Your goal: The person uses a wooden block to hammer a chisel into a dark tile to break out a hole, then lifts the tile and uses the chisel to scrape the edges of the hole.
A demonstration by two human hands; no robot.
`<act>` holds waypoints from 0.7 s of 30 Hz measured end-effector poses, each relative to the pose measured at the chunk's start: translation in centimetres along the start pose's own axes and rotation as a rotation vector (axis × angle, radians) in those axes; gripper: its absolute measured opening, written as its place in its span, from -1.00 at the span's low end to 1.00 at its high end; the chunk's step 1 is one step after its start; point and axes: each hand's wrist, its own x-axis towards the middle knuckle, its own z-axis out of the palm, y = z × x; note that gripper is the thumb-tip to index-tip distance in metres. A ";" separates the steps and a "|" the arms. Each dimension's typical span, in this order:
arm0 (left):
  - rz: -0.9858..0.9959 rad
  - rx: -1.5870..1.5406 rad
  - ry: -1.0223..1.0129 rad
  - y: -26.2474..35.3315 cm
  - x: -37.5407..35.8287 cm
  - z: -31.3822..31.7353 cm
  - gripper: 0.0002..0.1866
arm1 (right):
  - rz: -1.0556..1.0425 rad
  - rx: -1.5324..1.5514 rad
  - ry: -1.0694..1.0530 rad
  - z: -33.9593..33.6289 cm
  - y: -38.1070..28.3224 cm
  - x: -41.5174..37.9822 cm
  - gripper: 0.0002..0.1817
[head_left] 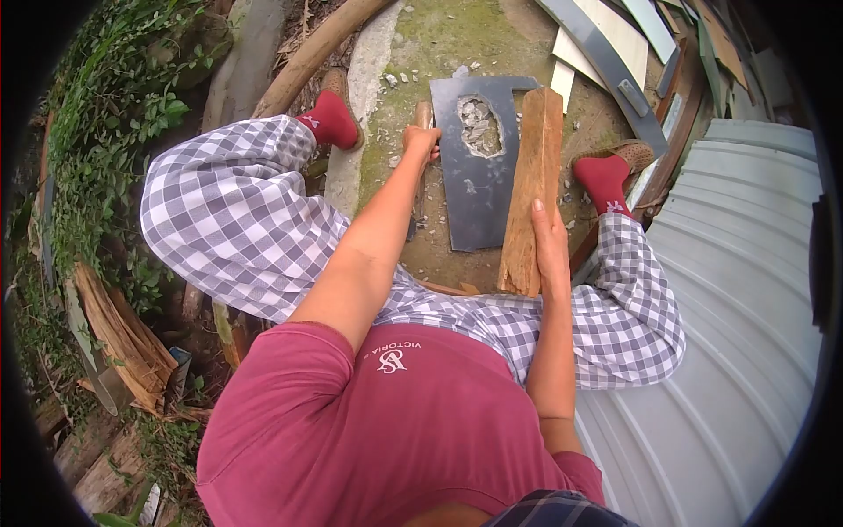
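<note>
My left hand is wrapped around a wooden handle, whose rounded end sticks out beyond my fist. What the handle belongs to is hard to make out. Beside it on the ground lies a dark grey board, with pale broken rubble in a patch on its far half. My right hand grips a long, rough piece of wood by its right side, thumb on top and other fingers hidden. That wood stands slanted along the board's right edge, its near end close to my lap.
Corrugated metal sheeting covers the right side. Panels and boards are stacked at the back right. A log lies at the back left, with leafy plants and split wood on the left. My feet rest either side of the board.
</note>
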 end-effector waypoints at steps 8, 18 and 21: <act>0.012 0.057 0.029 -3.2 -4.1 1.4 -0.70 | 0.007 0.009 0.025 -0.3 0.3 0.3 -0.34; 0.006 0.068 0.090 -5.5 -4.8 0.7 -0.67 | -0.037 0.001 0.019 -0.6 0.4 0.0 -0.32; -0.051 0.039 0.109 -6.5 -5.5 0.0 -0.66 | -0.027 0.024 0.020 -0.4 0.2 0.1 -0.32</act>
